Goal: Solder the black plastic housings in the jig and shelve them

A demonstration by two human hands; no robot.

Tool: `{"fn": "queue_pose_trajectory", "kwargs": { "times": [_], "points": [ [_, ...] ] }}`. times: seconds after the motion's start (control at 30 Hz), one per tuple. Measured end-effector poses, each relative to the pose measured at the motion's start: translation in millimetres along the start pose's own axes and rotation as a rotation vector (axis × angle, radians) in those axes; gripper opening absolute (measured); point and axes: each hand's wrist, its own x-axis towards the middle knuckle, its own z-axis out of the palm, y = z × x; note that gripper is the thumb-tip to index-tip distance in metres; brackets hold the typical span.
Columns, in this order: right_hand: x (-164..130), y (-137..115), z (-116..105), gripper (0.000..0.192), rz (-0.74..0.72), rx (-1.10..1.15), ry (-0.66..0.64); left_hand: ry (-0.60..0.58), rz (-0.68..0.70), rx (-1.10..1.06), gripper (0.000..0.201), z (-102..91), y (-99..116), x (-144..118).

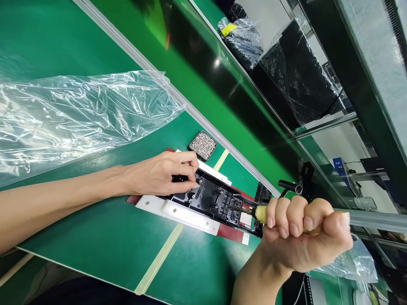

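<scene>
The screwdriver [254, 213] handle is largely concealed within the right hand [302, 237]; the plastic sheet [73, 118] is cut off at the left edge.

Bare green mat [104, 245] nearside; screw tray [202, 145] and plastic sheet [73, 114] beyond.

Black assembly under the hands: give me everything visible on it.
The black assembly looks like moulded plastic, long and flat, with ribs, slots and small recesses on its upper face. It lies on a white panel with holes, over a red sheet, on the green table. The left hand presses on its far end, fingers on it. The right hand grips a yellow-handled screwdriver whose tip meets the near end. A small tray of screws sits beyond it.
</scene>
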Motion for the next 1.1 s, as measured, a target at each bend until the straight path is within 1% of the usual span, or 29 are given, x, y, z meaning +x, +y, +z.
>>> {"fn": "queue_pose_trajectory", "kwargs": {
  "times": [0.13, 0.23, 0.37, 0.47, 0.83, 0.93, 1.1],
  "points": [
    [1.8, -0.1, -5.0, 0.044, 0.003, 0.03, 0.018, -0.007, 0.017, 0.007, 0.015, -1.5, 0.3, -0.1],
    [-2.8, 3.5, 0.5, 0.041, 0.02, 0.04, 0.02, -0.004, 0.031, 0.018, 0.013, -1.7, 0.2, 0.0],
    [-9.1, 8.5, 10.4, 0.043, 0.034, 0.059, -0.033, -0.002, 0.038, 0.032, 0.011, -1.0, -0.3, -0.1],
    [-11.6, 11.4, 14.5, 0.041, 0.038, 0.063, -0.063, -0.005, 0.035, 0.031, 0.01, -0.5, -0.8, -0.1],
    [-17.2, 19.3, 15.4, 0.04, 0.062, 0.058, -0.075, -0.018, 0.015, 0.013, 0.012, -1.1, -0.9, -0.2],
    [-17.3, 21.4, 19.3, 0.038, 0.064, 0.05, -0.091, -0.016, 0.011, 0.011, 0.013, -1.2, -0.7, -0.4],
    [-19.2, 21.1, 29.2, 0.039, 0.054, 0.027, -0.078, -0.003, 0.013, 0.003, 0.015, -0.6, 0.3, -0.2]
  ]
}}
